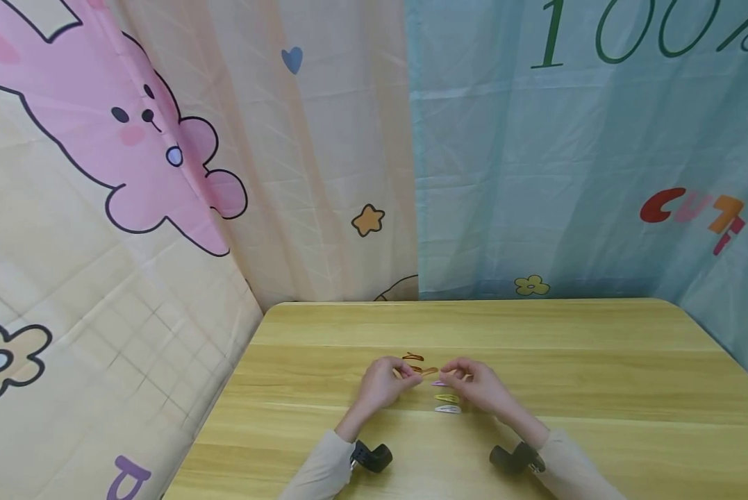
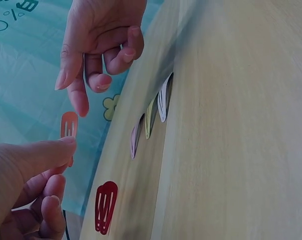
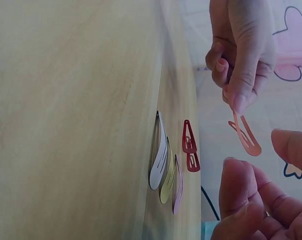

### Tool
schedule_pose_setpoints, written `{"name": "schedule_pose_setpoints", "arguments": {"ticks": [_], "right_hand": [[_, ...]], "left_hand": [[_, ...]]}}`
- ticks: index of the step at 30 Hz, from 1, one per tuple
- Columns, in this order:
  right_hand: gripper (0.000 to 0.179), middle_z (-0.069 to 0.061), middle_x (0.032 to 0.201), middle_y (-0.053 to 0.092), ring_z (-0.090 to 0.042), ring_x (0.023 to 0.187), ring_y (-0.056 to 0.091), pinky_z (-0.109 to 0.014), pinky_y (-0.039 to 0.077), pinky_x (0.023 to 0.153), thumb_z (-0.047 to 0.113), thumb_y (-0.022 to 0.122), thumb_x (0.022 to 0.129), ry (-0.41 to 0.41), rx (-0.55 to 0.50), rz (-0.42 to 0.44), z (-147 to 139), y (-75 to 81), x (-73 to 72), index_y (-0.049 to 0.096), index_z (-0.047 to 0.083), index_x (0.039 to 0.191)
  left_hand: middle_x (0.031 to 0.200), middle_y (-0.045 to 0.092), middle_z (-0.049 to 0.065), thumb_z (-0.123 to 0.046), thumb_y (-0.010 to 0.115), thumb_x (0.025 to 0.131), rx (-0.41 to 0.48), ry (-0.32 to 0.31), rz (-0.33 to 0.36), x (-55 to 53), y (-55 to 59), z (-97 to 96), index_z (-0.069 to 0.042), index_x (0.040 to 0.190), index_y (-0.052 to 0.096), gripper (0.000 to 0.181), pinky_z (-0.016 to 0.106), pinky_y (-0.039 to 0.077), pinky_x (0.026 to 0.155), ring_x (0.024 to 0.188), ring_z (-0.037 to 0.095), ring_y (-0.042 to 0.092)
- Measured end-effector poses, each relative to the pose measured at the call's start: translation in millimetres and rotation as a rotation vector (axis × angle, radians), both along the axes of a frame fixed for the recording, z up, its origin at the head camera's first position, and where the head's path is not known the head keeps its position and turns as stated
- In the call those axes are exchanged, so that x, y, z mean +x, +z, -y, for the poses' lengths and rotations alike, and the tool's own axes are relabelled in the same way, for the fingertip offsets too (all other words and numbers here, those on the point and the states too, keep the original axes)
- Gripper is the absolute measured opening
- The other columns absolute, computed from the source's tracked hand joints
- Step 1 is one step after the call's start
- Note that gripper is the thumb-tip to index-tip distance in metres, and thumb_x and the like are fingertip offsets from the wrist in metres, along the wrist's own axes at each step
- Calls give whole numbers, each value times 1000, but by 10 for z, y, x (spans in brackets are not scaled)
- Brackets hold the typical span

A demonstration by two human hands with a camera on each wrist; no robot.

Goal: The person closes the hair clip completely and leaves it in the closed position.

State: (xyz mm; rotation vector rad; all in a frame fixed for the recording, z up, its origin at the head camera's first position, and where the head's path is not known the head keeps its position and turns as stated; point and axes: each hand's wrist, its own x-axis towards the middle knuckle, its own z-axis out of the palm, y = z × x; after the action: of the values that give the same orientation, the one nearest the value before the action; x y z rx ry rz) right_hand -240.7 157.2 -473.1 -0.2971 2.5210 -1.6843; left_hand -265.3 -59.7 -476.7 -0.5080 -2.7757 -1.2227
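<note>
At far left, a cream curtain with a pink rabbit print hangs beside the wooden table. A pale sleeve leads to a black wrist device and the left hand, which pinches one end of an orange hair clip between thumb and fingers, holding it up off the table. Near that hand, two red hair clips lie overlapping on the table. The orange clip's free end points toward the right hand. Next, nearer the person, come a pink clip, a yellow clip and a white clip, lying in a row, the white one nearest. The right hand is loosely bent, thumb and forefinger parted just beside the orange clip's free end, gripping nothing. Behind, at right, hangs a blue-green curtain.
</note>
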Motion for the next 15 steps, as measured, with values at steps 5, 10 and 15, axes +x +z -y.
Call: {"name": "schedule_pose_setpoints", "arguments": {"ticks": [5,10,15], "right_hand": [[27,-13,82,62,-21,55,55,-28,42,45,25,69,88,44,-9,5,7,-6,9,63,5,106],[29,-13,82,62,-22,53,54,-27,41,43,27,69,88,67,-19,-11,19,-5,9,63,3,104],[27,-12,78,61,-23,53,55,-28,41,43,27,67,89,67,-18,-30,24,-11,1,63,3,102]], "left_hand": [[74,56,-11,-35,76,80,-3,-8,-1,6,12,-20,-18,73,68,20,23,36,44,53,7,46],[74,56,-11,-35,77,80,0,-14,0,12,25,-29,-18,72,67,21,22,35,43,52,6,45],[73,57,-11,-34,77,80,7,-29,-1,19,40,-35,-17,72,67,21,22,35,42,49,5,45]]}}
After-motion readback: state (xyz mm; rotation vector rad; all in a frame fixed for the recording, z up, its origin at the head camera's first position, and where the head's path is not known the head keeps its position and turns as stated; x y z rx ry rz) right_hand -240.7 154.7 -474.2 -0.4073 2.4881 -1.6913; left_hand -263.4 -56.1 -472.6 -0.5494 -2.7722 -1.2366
